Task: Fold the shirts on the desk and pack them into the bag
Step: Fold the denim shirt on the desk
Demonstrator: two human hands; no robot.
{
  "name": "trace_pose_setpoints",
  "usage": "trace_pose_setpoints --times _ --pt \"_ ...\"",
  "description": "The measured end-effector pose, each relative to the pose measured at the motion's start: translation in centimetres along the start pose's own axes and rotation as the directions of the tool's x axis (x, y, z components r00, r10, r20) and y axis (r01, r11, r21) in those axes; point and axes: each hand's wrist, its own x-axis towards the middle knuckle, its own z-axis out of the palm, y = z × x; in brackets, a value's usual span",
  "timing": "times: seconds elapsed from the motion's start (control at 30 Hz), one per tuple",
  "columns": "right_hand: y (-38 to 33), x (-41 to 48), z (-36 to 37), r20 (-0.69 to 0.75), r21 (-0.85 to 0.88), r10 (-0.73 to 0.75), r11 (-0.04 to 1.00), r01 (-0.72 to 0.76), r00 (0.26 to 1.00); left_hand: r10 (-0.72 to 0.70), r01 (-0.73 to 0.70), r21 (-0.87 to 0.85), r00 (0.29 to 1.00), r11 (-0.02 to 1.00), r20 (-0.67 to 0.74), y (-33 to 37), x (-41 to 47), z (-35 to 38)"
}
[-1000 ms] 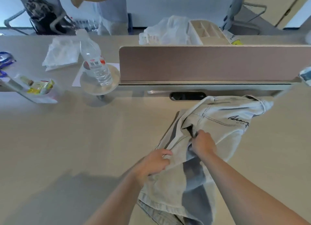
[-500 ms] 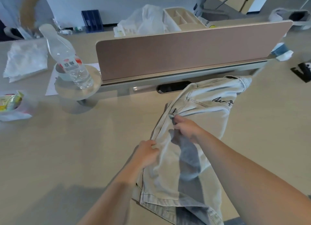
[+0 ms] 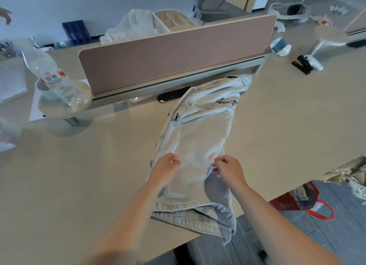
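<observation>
Grip pinching denim shirt (image 3: pixel 198 141) mid-length: we are holding cloth in left hand (image 3: pixel 166 166) and right hand (image 3: pixel 227 170). Shirt is lying flatter than half-second ago, narrow strip along counter (image 3: pixel 79 175), hem overhanging edge. Crosswise fold probably coming next; red bag (image 3: pixel 293 203) is waiting on floor.

Both forearms reach forward, left hand (image 3: pixel 167 166) and right hand (image 3: pixel 227 170) near each other, fingers curled.
</observation>
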Motion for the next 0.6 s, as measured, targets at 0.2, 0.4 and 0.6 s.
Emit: trace_pose_setpoints --times 0.2,0.4,0.6 --pt "5.4 -5.1 -2.6 0.04 -0.049 0.004 0.999 -0.002 0.999 -0.019 0.021 -0.062 0.999 0.998 0.029 -2.6 -6.1 2.1" --pt "11.0 -9.9 -3.4 0.109 -0.219 0.072 0.975 -0.046 0.991 -0.019 0.008 0.102 0.994 0.995 0.106 -5.8 -10.6 3.9" --pt "13.8 -10.3 -2.8 0.112 -0.29 0.114 0.954 -0.077 0.987 -0.038 0.021 0.139 0.992 0.99 0.123 -8.2 -11.6 3.5"
